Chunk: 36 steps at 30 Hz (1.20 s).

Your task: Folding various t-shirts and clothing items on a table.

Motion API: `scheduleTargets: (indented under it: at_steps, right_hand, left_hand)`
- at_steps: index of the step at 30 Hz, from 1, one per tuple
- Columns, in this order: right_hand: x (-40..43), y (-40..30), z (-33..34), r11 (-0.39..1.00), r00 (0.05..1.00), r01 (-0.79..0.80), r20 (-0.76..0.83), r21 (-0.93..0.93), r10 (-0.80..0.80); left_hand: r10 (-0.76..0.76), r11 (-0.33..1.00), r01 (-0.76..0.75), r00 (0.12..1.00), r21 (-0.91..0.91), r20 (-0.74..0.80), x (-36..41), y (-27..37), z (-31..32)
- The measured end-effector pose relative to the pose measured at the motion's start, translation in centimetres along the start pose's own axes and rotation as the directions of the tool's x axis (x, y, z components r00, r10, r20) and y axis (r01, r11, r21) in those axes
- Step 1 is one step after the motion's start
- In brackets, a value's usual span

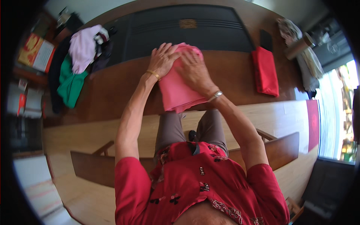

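A folded pink cloth (180, 97) lies on the brown wooden table (225, 70) in front of me, its near end at the table's front edge. My left hand (163, 60) rests along the cloth's left side, with the fingers spread and pointing away from me; a gold-coloured bracelet circles that wrist. Flat across the upper right part of the cloth is my right hand (195, 71), its fingers slightly blurred. A silver-coloured band sits on the right wrist. Neither hand grips the fabric, and both partly cover its far half.
A dark inset panel (157, 35) spans the table's far side. Lilac (84, 46) and green clothes (71, 84) are heaped at left. To the right lie a folded red cloth (265, 73), a dark flat object (265, 39) and a metallic cylinder (299, 46). A wooden bench (92, 166) stands below.
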State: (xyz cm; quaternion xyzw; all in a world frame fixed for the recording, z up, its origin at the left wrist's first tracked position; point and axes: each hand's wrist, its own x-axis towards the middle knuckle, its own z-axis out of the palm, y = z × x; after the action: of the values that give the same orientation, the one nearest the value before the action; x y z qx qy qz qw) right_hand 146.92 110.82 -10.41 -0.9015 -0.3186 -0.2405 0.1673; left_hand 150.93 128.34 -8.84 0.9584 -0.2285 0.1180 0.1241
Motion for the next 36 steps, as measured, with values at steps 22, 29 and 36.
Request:
scheduleTargets:
  at_steps: [22,29,36]
  right_hand:
    - [-4.4,-1.4,-9.6,-0.32,0.592,-0.541,0.623,0.778,0.511]
    - [-3.2,8.5,-20.9,0.56,0.904,-0.164,-0.104,0.812,0.415]
    - [-9.6,17.6,-25.3,0.404,0.604,-0.491,-0.033,0.772,0.797]
  left_hand:
    - [-0.418,-0.474,0.271,0.768,-0.838,0.485,-8.2,11.5,-7.6]
    - [-0.229,-0.287,0.081,0.962,-0.955,0.151,4.4,19.2,-10.4]
    - [0.071,-0.226,0.241,0.97,-0.944,0.231,11.9,27.0,-3.3]
